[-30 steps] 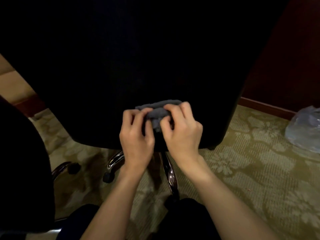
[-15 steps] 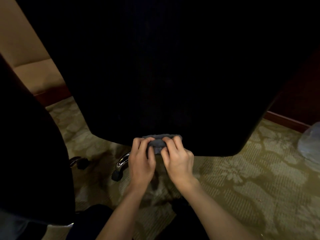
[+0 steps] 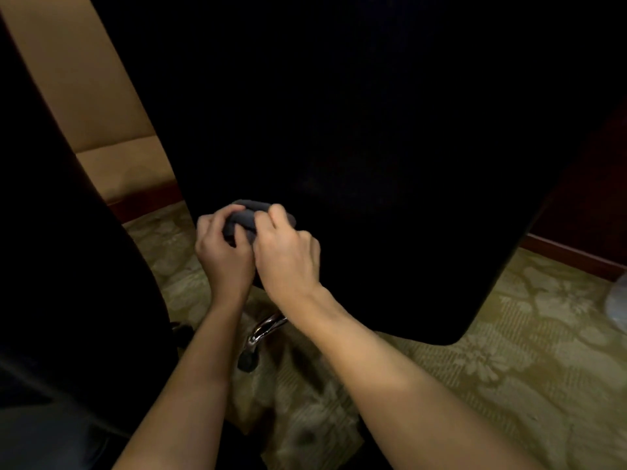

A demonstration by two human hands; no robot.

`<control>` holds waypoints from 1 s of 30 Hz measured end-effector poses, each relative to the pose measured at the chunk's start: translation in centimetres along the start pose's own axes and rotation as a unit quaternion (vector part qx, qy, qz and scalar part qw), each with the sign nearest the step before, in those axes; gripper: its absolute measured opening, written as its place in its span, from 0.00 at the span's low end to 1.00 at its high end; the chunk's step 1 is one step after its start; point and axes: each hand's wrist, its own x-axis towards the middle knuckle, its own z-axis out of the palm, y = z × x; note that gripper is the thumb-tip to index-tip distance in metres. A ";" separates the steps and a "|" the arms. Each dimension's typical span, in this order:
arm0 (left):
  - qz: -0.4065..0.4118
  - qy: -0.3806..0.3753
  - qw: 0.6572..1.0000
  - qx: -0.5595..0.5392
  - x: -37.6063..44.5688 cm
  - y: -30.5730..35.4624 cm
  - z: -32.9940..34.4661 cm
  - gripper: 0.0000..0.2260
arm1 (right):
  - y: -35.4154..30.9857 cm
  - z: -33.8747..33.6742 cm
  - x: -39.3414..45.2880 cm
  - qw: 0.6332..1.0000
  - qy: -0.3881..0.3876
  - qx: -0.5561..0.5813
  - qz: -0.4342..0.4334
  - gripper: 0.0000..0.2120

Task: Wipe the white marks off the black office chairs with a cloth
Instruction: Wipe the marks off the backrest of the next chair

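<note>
**A:** What setting does the figure show?

**B:** A dim room with a patterned green carpet (image 3: 492, 368), a tan wall (image 3: 88, 96) beyond the grip to the left, and a dark wood baseboard (image 3: 573, 256) far to its right. The back of a black office chair (image 3: 356, 130) fills most of the view.

**A:** And the grip?

**B:** The left hand (image 3: 222, 257) and right hand (image 3: 288, 259) sit side by side, fingers curled around a bunched grey cloth (image 3: 249, 217). The cloth is pressed to the chair back, just inside its left edge and a little above its lower edge.

**A:** Which step is in hand?

**B:** Judged from the pose, the wiping of this chair back. No white mark can be made out on the dark fabric, so progress cannot be read.

**A:** What does the next move call for?

**B:** Probably a firm stroke with both hands kept on the cloth, directed right of the grip or upward, where the broad fabric lies.

**A:** And the edges and free room?

**B:** Left of the grip the chair's edge is close; a stroke that way would slip off it. Farther left a second black chair (image 3: 68, 266) stands near the left forearm. Below the grip are a chrome base leg (image 3: 268, 325) and a caster (image 3: 247, 362), well under the hands. A pale plastic bag (image 3: 618, 300) lies far right, well apart.
</note>
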 end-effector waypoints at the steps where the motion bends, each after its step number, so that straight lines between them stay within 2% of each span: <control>1: -0.021 0.005 1.000 -0.001 0.5 -0.6 0.0 0.13 | -0.7 0.6 0.6 0.999 -0.017 -0.028 -0.009 0.10; 3: -0.067 0.000 0.998 -0.010 1.6 -1.8 -0.1 0.13 | -2.1 1.9 1.9 0.993 -0.079 -0.074 -0.039 0.09; 5: -0.127 -0.025 0.991 -0.041 1.9 -2.9 -0.2 0.20 | -3.0 3.0 2.9 0.982 -0.148 -0.078 -0.083 0.13; 7: -0.184 -0.044 0.979 -0.070 1.0 -4.1 -0.1 0.28 | -3.3 3.6 2.9 0.974 -0.184 -0.082 -0.103 0.14; 8: -0.208 -0.045 0.975 -0.064 0.3 -4.7 0.0 0.29 | -3.2 3.9 2.6 0.971 -0.195 -0.087 -0.106 0.14; 10: -0.229 -0.075 0.970 -0.029 -1.8 -5.6 0.1 0.23 | -2.5 4.0 1.1 0.965 -0.224 -0.090 -0.100 0.14; 12: -0.196 -0.115 0.974 0.012 -4.3 -6.1 0.1 0.10 | -1.2 3.6 -1.3 0.956 -0.260 -0.095 -0.096 0.14; 13: -0.176 -0.122 0.976 0.022 -5.7 -6.2 0.1 0.08 | -0.4 3.2 -2.6 0.953 -0.271 -0.097 -0.092 0.15; 17: -0.121 -0.124 0.985 -0.008 -8.6 -2.8 0.2 0.10 | 2.5 -0.3 -5.4 0.959 -0.240 -0.142 -0.056 0.12; 19: -0.067 -0.085 0.992 -0.057 -6.9 0.5 0.3 0.12 | 2.9 -2.5 -4.1 0.977 -0.147 -0.147 -0.042 0.12; 22: 0.038 -0.014 0.995 -0.096 -1.2 5.4 -0.2 0.13 | 1.7 -6.0 0.1 0.994 0.005 -0.099 -0.055 0.08; 24: 0.080 -0.010 0.993 -0.088 2.3 7.3 -0.6 0.13 | 0.6 -7.3 2.6 0.994 0.048 -0.082 -0.057 0.08; 27: 0.081 -0.038 0.994 -0.066 3.1 6.1 -0.8 0.14 | 0.1 -6.0 2.8 0.993 0.034 -0.105 -0.043 0.07; 30: 0.008 -0.083 0.996 -0.041 -2.4 1.8 -0.4 0.13 | 1.2 -2.4 -1.2 0.988 -0.046 -0.144 -0.038 0.10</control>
